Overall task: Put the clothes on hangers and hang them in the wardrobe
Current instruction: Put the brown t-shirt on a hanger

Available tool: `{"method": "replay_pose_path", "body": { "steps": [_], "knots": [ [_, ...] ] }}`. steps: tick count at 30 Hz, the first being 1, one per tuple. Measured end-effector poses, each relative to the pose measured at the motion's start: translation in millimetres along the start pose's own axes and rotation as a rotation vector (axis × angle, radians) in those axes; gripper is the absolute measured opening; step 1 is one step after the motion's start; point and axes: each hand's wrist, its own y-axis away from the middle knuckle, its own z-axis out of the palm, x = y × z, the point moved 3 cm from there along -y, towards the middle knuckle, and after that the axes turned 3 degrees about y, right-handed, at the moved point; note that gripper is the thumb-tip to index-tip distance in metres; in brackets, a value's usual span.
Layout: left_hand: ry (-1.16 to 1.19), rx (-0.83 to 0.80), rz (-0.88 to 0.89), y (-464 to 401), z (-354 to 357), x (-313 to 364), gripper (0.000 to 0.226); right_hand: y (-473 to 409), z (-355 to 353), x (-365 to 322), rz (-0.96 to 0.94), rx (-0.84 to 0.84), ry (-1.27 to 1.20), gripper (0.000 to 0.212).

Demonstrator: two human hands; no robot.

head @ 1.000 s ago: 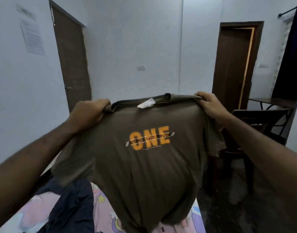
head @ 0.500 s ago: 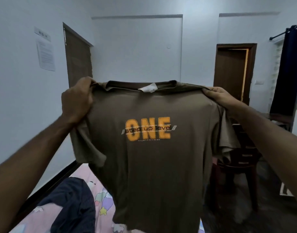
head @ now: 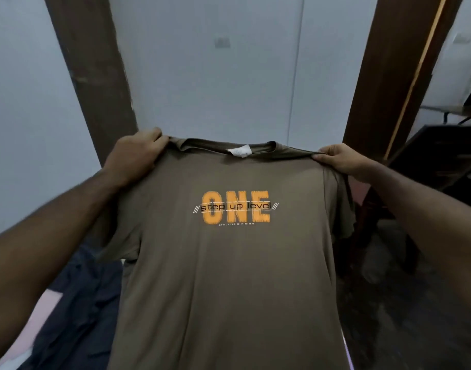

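An olive-brown T-shirt [head: 229,276] with an orange "ONE" print hangs spread out in front of me, held up by its shoulders. My left hand [head: 134,153] grips the left shoulder seam beside the collar. My right hand [head: 341,160] pinches the right shoulder. A white label shows inside the collar. The shirt's hem is cut off by the frame's bottom edge. No hanger and no wardrobe are in view.
A dark navy garment [head: 77,303] lies on the pink bedsheet [head: 41,313] at lower left. Two brown doors [head: 90,62] stand in the white wall ahead. A dark wooden chair and table [head: 429,161] stand on the right above a dark floor.
The shirt and both hands dropped lower in view after a brief lift. The camera has tilted, so the doors now lean inward, and the shirt hangs flatter and wider.
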Motion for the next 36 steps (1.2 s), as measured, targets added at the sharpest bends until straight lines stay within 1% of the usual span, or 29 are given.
{"method": "replay_pose_path", "body": {
  "steps": [2,4,6,7,9,10,11,13,16,18,20,21,22,23,24,25,26,28,29,30,31,33,34,36],
  "knots": [
    [0.007,-0.062,0.089,1,76,15,0.022,-40,32,37,0.029,-0.021,0.115,0.033],
    [0.011,-0.126,0.177,2,151,28,0.033,-84,65,77,0.059,-0.041,0.224,0.038],
    [0.029,-0.197,0.219,7,220,38,0.034,-124,101,118,0.116,-0.070,0.322,0.040],
    [0.041,-0.236,0.226,11,251,45,0.031,-143,120,140,0.145,-0.082,0.367,0.040],
    [0.060,-0.315,0.214,20,306,59,0.017,-174,161,183,0.204,-0.082,0.440,0.033],
    [0.060,-0.358,0.209,29,333,66,0.013,-186,182,202,0.229,-0.080,0.479,0.028],
    [0.052,-0.400,0.212,40,361,75,0.014,-194,201,220,0.245,-0.075,0.526,0.026],
    [0.021,-0.499,0.179,68,410,91,0.025,-203,233,252,0.238,-0.071,0.593,0.030],
    [0.010,-0.624,0.053,103,447,109,0.048,-207,249,284,0.276,-0.011,0.551,0.042],
    [-0.009,-0.670,0.005,107,446,112,0.054,-210,241,283,0.309,-0.049,0.512,0.054],
    [-0.047,-0.725,0.000,101,432,106,0.056,-205,229,265,0.327,-0.156,0.425,0.068],
    [-0.042,-0.735,0.007,99,419,105,0.059,-197,221,256,0.353,-0.225,0.381,0.071],
    [0.009,-0.734,0.001,99,403,106,0.062,-187,213,250,0.401,-0.306,0.355,0.067],
    [0.105,-0.747,-0.007,105,385,112,0.064,-172,203,247,0.462,-0.398,0.340,0.064],
    [0.211,-0.780,-0.004,115,366,122,0.064,-158,194,249,0.524,-0.457,0.358,0.064],
    [0.309,-0.831,0.008,131,345,136,0.065,-143,185,251,0.553,-0.436,0.390,0.067],
    [0.382,-0.894,0.025,149,322,151,0.068,-130,173,251,0.542,-0.286,0.467,0.069],
    [0.460,-0.989,0.005,184,272,177,0.072,-89,146,247,0.422,0.244,0.746,0.056],
    [0.489,-1.023,-0.051,199,246,188,0.072,-62,141,239,0.348,0.389,0.857,0.049],
    [0.500,-1.059,-0.107,214,223,197,0.070,-34,143,231,0.284,0.417,0.879,0.044],
    [0.513,-1.087,-0.150,229,202,206,0.066,-5,151,221,0.249,0.347,0.837,0.041],
    [0.567,-1.126,-0.237,258,166,219,0.062,54,174,208,0.180,0.088,0.737,0.038],
    [0.578,-1.132,-0.260,275,154,224,0.065,86,187,199,0.174,-0.039,0.662,0.042],
    [0.582,-1.185,-0.312,304,132,228,0.079,151,206,180,0.244,-0.254,0.498,0.057]
  ]
}}
